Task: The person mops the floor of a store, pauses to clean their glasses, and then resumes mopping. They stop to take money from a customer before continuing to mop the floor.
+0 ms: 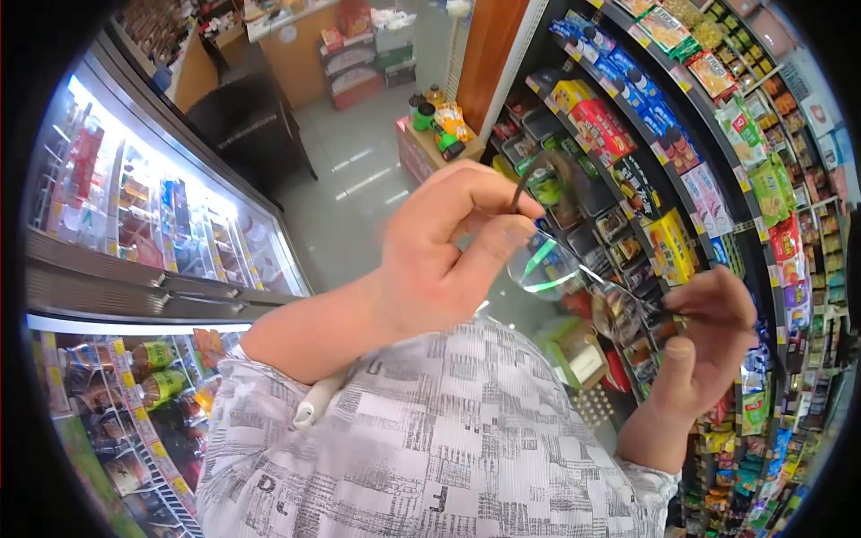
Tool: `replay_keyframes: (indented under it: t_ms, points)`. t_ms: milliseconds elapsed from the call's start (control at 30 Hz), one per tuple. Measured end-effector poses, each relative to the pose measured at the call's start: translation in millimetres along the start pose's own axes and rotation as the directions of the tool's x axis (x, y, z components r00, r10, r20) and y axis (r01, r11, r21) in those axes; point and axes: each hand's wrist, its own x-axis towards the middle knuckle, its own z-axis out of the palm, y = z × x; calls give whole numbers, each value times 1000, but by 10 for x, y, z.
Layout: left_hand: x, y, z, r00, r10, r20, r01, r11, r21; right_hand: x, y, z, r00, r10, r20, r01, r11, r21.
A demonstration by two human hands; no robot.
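A pair of eyeglasses (549,267) with clear lenses is held up in front of my chest, its near lens catching a green-white glare. My left hand (444,247) is closed, pinching a dark curved temple of the glasses between thumb and fingers. On the other side, my right hand (704,345) has its fingers curled at the dark hinge end of the glasses, with the thumb a little apart. How firmly the right fingers grip there is blurred. A patterned white shirt (439,430) fills the area below both hands.
On the left stands a lit glass-door refrigerator (152,291) with bottles and packs. Shelves of snacks (682,179) curve along the right. Ahead on the grey tiled floor (336,197) are a cardboard box (421,157) with bottles on it, a black chair (256,134) and stacked boxes (368,63).
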Motion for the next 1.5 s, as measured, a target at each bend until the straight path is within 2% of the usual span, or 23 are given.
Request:
replay_keyframes:
  t_ms: [67, 100, 133, 167, 200, 267, 367, 400, 433, 767, 800, 867, 1000, 1133, 1233, 1267, 1333, 1367, 1400, 1433, 1467, 1500]
  points:
    - [23, -136, -41, 976, -217, 3, 217, 975, 45, -96, -40, -116, 956, -213, -202, 186, 972, -142]
    - [8, -239, -53, 966, -260, 11, 259, 963, 71, -133, -114, -280, 953, -302, 11, 302, 953, -33]
    - [-7, -357, -54, 954, -300, 18, 297, 950, 99, -7, -229, -369, 888, -406, 215, 391, 914, 109]
    - [-16, -434, -43, 939, -342, 26, 336, 934, 124, 120, -342, -458, 772, -487, 408, 404, 872, 277]
    - [0, -478, -6, 934, -356, 38, 349, 930, 114, 337, -472, -438, 596, -570, 565, 364, 820, 442]
    - [-31, -537, 92, 918, -392, 59, 387, 919, 76, 286, -724, -327, 764, -456, 456, 375, 889, 262]
    - [-29, -556, 167, 915, -395, 87, 385, 917, 105, 274, -825, -202, 838, -474, 269, 420, 876, 236]
    - [-42, -566, 208, 913, -398, 92, 388, 915, 107, 320, -835, -100, 840, -523, 144, 495, 847, 192]
    - [-58, -567, 217, 916, -393, 83, 383, 917, 107, 343, -837, -59, 841, -526, 127, 504, 847, 172]
    - [-88, -480, 339, 910, -406, 84, 405, 914, 29, 176, -815, -375, 881, -460, 113, 453, 888, 86]
    - [-98, -540, 320, 926, -367, 90, 368, 930, 7, 142, -799, -420, 885, -454, 104, 448, 891, 71]
    - [-93, -509, 278, 916, -387, 106, 380, 922, 79, 96, -812, -494, 894, -444, 66, 441, 896, 55]
    - [-90, -527, 278, 917, -390, 86, 391, 920, -5, 30, -821, -548, 882, -471, -20, 471, 880, 52]
    - [-69, -537, 267, 924, -375, 81, 377, 926, -15, 54, -802, -596, 821, -559, -113, 567, 822, 52]
    - [-46, -519, 248, 929, -357, 100, 364, 929, -64, 74, -740, -616, 724, -660, -199, 675, 738, 10]
    - [-8, -494, 217, 936, -342, 84, 346, 938, -36, 68, -679, -625, 654, -718, -239, 733, 679, -34]
    - [-16, -443, 227, 941, -331, 73, 333, 942, -28, 36, -468, -603, 448, -837, -313, 826, 522, -214]
    - [-3, -383, 211, 944, -323, 74, 323, 946, 13, -33, -369, -615, 405, -850, -338, 808, 505, -302]
    - [-4, -313, 198, 958, -280, 67, 279, 960, 33, -194, -289, -661, 626, -710, -322, 616, 703, -355]
    - [-10, -268, 183, 969, -238, 64, 234, 971, 53, -351, -209, -708, 804, -522, -285, 373, 815, -443]
    - [-31, -274, 156, 981, -185, 61, 182, 982, 59, -338, -93, -573, 874, -336, -351, 255, 932, -258]
    - [-30, -291, 145, 990, -129, 59, 125, 990, 69, -323, 23, -440, 906, -136, -401, 124, 991, -55]
